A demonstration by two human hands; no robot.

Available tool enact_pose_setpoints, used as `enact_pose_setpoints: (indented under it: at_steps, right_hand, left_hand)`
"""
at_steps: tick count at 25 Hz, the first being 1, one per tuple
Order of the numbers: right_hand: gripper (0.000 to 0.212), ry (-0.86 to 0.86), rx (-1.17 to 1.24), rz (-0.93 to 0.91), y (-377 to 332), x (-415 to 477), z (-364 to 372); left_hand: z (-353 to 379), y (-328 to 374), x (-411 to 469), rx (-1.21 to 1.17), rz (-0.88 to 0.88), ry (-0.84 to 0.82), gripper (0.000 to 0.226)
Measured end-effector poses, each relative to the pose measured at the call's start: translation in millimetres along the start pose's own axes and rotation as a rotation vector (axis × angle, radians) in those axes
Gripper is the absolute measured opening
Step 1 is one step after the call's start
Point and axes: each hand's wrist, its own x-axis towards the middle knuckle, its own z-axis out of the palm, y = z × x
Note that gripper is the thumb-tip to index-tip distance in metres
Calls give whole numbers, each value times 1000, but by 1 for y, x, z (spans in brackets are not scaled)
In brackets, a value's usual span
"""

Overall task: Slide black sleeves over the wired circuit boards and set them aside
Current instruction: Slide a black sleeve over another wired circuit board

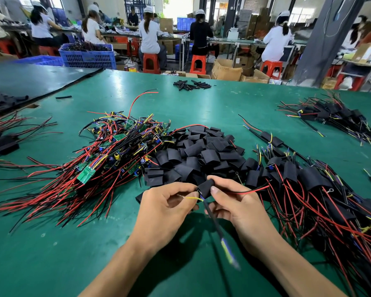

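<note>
The green matte table (223, 99) carries three heaps.

- **Left:** wired circuit boards (120, 146), flat green boards tangled in red and black leads.
- **Centre:** loose sleeves (197, 151), dull black flattened tubes.
- **Right:** sleeved boards (308, 185), set aside.

Near centre, above the table, both hands grasp one black sleeve (205, 188). The right hand (234, 202) pinches it between thumb and forefinger. The left hand (165, 206), fingers curled, pinches its left end.

A red lead (251, 190) exits right, a thin yellow wire (191, 197) exits left, and a black cable (212, 219) hangs toward the near edge.
</note>
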Motion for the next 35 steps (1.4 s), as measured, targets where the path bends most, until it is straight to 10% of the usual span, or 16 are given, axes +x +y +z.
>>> enact_pose_setpoints:
  at_steps: [12, 21, 35]
  right_hand:
    - [21, -1, -31, -24, -2, -2, 3]
    - [61, -115, -31, 50, 2, 0, -5]
    - [44, -105, 113, 84, 2, 3, 1]
  left_hand:
    - [3, -8, 2, 204, 161, 110, 25]
    - [7, -6, -2, 179, 225, 120, 37]
    - [6, -18, 2, 386, 441, 114, 12]
